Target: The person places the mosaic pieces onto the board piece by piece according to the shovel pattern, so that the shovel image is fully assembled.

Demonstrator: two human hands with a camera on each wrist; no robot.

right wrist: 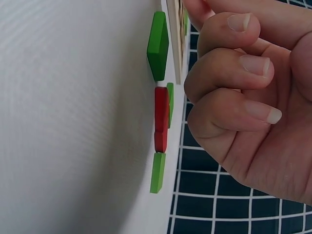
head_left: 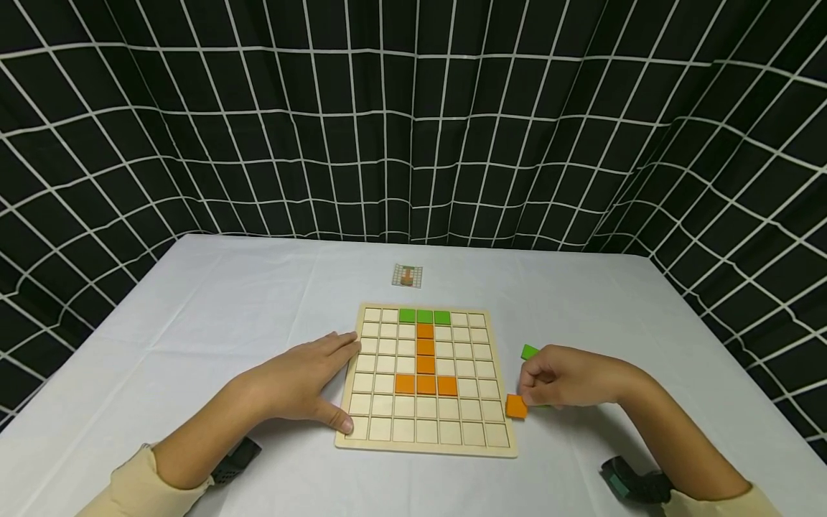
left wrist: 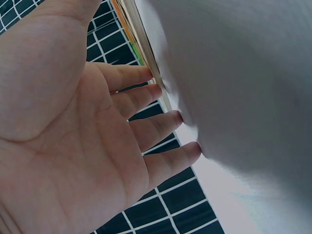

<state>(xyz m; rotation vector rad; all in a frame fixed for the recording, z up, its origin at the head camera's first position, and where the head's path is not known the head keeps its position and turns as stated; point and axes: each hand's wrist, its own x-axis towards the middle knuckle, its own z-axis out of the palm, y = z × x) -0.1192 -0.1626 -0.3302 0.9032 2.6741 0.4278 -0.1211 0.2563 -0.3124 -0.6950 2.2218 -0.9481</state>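
A wooden grid board (head_left: 426, 451) lies on the white table, with three green tiles (head_left: 424, 317) along its far row. Below them, orange tiles (head_left: 426, 347) form a column that ends in a row of three. My left hand (head_left: 298, 379) rests at the board's left edge, thumb on the near corner and fingers spread along the side. Between thumb and forefinger, my right hand (head_left: 568, 377) pinches an orange tile (head_left: 516, 406) at the board's right edge; its other fingers (right wrist: 229, 109) are curled. Past that hand, the right wrist view shows green tiles (right wrist: 157, 46) and a red piece (right wrist: 161, 119).
A small pattern card (head_left: 407, 276) lies behind the board. One green tile (head_left: 530, 352) peeks out beyond the right hand. A black gridded curtain (head_left: 413, 129) surrounds the table on the far side and both flanks.
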